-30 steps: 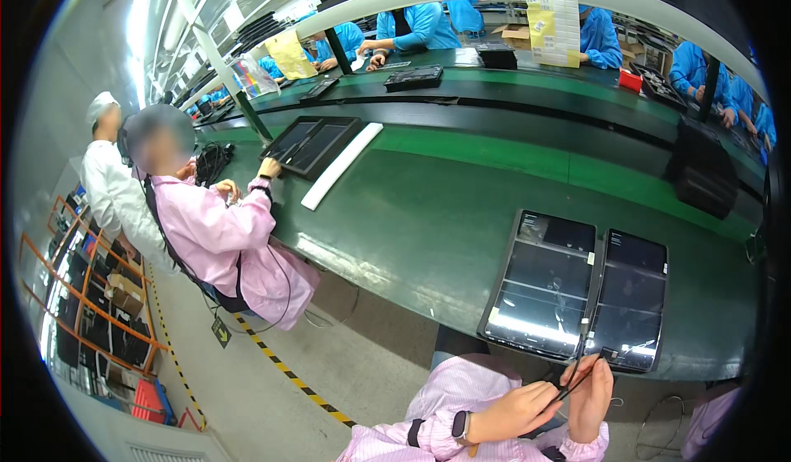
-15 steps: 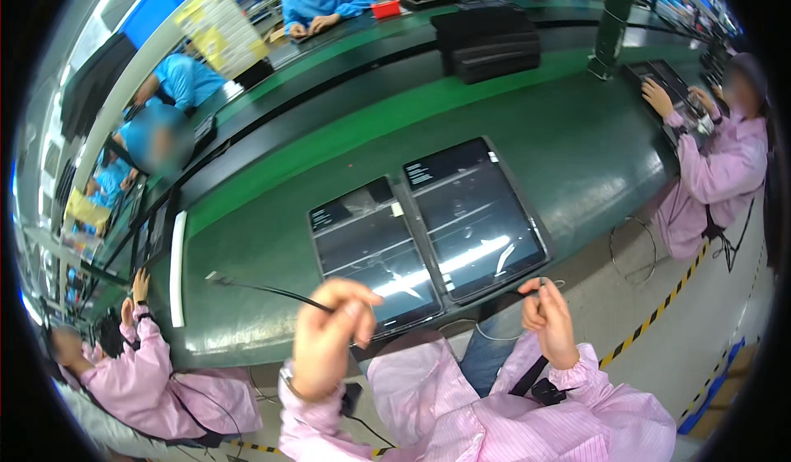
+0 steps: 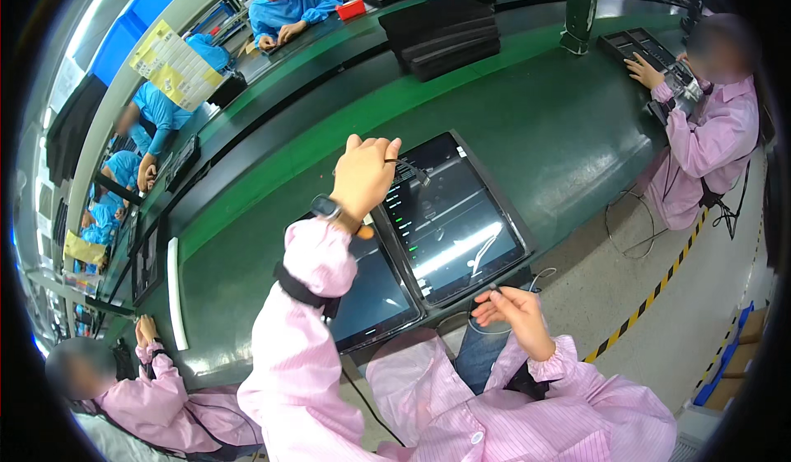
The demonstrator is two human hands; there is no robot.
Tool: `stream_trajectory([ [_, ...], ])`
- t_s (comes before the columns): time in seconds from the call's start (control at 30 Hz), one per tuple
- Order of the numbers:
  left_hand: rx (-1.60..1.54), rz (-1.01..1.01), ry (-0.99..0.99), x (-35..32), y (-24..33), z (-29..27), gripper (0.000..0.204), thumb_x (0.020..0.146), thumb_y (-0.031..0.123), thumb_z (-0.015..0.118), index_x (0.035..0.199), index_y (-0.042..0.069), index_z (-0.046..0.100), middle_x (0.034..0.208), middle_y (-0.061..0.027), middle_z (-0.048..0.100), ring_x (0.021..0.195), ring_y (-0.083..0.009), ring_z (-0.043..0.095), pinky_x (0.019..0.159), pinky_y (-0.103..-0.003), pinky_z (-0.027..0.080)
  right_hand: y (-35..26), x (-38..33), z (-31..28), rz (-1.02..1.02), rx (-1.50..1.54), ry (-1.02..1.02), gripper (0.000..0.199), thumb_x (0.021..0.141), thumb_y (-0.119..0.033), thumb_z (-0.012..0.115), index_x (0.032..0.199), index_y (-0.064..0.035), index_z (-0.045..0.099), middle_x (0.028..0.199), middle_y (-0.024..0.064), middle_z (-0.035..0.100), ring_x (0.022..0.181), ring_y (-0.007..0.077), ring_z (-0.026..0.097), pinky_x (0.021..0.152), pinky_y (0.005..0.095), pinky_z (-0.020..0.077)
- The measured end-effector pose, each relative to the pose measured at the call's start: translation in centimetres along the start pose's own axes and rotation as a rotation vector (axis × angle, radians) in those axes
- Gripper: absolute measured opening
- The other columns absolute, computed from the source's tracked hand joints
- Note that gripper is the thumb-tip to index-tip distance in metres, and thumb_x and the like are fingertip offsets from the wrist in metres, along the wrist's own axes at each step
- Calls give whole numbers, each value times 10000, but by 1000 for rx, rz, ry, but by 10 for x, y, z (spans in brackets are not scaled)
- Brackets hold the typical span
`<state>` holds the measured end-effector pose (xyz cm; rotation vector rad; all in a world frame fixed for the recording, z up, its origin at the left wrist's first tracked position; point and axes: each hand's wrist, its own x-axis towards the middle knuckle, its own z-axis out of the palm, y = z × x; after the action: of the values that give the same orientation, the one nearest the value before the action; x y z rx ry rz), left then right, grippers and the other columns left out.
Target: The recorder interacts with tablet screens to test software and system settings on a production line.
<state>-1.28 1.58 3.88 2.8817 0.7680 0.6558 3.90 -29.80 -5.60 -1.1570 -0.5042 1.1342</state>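
Two black tablets lie side by side in front of me, the right tablet [image 3: 453, 231] and the left tablet [image 3: 375, 293]. My left hand [image 3: 365, 178] is closed over the upper part of the tablets, gripping a thin black cable [image 3: 414, 168]. Its plug end sticks out to the right above the right tablet's screen, which shows lines of text with green marks. Whether the plug touches the glass I cannot tell. Near my lap, off the table's front edge, my right hand [image 3: 523, 320] pinches a small dark cable end [image 3: 493, 289]; a thin pale cable [image 3: 541, 275] loops beside it.
A stack of black trays [image 3: 445, 42] stands at the back, beside a green post [image 3: 579, 9]. A white strip [image 3: 175, 289] lies at the left. Co-workers in pink sit at both ends, one handling a black tray [image 3: 638, 46]; others in blue work across the table.
My left hand has moved forward and up over the tablets with the cable. My right hand has shifted slightly left and lower. Text with green marks now shows on the right tablet.
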Motion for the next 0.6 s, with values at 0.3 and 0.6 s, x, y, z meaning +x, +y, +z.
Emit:
stream_trajectory([
  [0.3,19,-145,-124,14,-11,46,460,953,357,434,744,13,658,757,-177,646,833,-368,558,744,-475,468,3,-4,6,69,257,-20,282,994,-181,418,1034,54,567,926,204,660,823,225,673,756,311,558],
  [0.6,-97,-82,-85,18,-5,43,451,964,340,423,782,6,665,782,-163,648,851,-350,563,781,-443,450,19,4,-5,-2,112,-21,305,1006,-188,408,995,77,557,816,175,661,713,201,664,657,285,546],
])
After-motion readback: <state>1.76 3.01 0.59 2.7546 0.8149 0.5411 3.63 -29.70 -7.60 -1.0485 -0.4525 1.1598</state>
